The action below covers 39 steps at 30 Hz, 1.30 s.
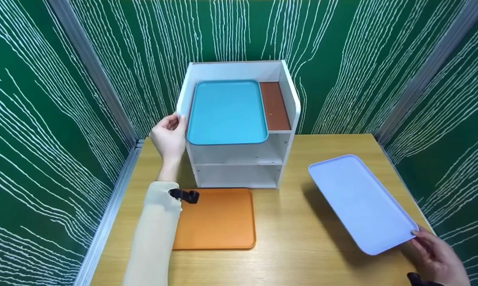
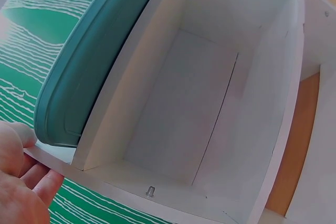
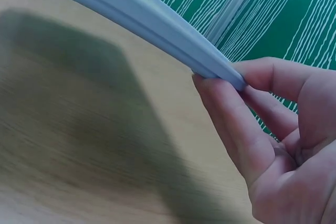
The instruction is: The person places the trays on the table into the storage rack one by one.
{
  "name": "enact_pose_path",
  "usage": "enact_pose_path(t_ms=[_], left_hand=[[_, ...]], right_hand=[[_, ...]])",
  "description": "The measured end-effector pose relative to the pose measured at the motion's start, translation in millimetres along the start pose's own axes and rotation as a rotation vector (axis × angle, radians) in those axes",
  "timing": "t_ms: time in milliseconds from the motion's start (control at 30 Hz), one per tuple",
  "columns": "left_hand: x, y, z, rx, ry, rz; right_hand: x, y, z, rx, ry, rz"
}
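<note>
A lavender tray [image 1: 364, 202] is held tilted above the right part of the table, its shadow falling on the wood. My right hand [image 1: 437, 250] pinches it at the near right corner, thumb on one face and fingers on the other, as the right wrist view also shows [image 3: 289, 129]. At the white shelf unit [image 1: 288, 95], my left hand [image 1: 169, 135] grips the front edge of the left side panel. Close beside those fingers, a teal tray [image 1: 227, 113] lies on the brown top level, its front edge jutting past the board.
An orange tray [image 1: 217, 218] lies flat on the wooden table [image 1: 282, 238] in front of the unit, partly behind my left forearm. Below the teal tray the unit has two open compartments [image 1: 239, 174]. Green walls with white lines [image 1: 342, 59] and metal posts [image 1: 429, 67] enclose the table.
</note>
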State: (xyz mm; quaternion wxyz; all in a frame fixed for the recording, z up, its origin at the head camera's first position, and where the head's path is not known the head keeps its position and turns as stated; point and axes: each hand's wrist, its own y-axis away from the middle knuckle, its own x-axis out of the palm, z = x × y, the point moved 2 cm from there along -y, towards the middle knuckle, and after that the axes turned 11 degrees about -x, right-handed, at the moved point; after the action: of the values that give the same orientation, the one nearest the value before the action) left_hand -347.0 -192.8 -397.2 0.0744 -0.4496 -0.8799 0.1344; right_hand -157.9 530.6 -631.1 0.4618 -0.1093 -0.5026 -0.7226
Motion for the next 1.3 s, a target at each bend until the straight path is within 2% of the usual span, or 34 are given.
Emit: enact_pose_path(t_ms=[67, 133, 233, 500, 667, 900, 1133, 1300], left_hand=[[0.4, -0.1, 0.8, 0.004, 0.009, 0.002], [0.3, 0.0, 1.2, 0.004, 0.018, 0.004], [0.1, 0.5, 1.0, -0.011, 0.014, 0.008], [0.1, 0.5, 0.1, -0.021, 0.008, 0.005], [0.4, 0.3, -0.5, -0.015, 0.003, 0.006], [0.6, 0.8, -0.5, -0.021, 0.001, 0.01], [0.1, -1.1, 1.4, 0.028, -0.001, 0.0], [1.4, -0.8, 0.9, 0.015, 0.003, 0.0]], right_hand=[[1.4, 2.3, -0.2, 0.014, -0.005, 0.032], [3.2, 3.7, 0.4, -0.007, 0.054, 0.087], [5.5, 6.8, 0.4, -0.002, 0.123, 0.122], [13.0, 8.1, -4.6, 0.031, 0.235, 0.126], [24.6, 7.6, -8.2, 0.0, 0.331, 0.132], [38.9, 3.0, -15.4, -0.023, 0.341, 0.151], [53.2, -12.0, -24.1, -0.185, 0.421, 0.384], [60.8, -12.3, -27.9, -0.147, 0.421, 0.44]])
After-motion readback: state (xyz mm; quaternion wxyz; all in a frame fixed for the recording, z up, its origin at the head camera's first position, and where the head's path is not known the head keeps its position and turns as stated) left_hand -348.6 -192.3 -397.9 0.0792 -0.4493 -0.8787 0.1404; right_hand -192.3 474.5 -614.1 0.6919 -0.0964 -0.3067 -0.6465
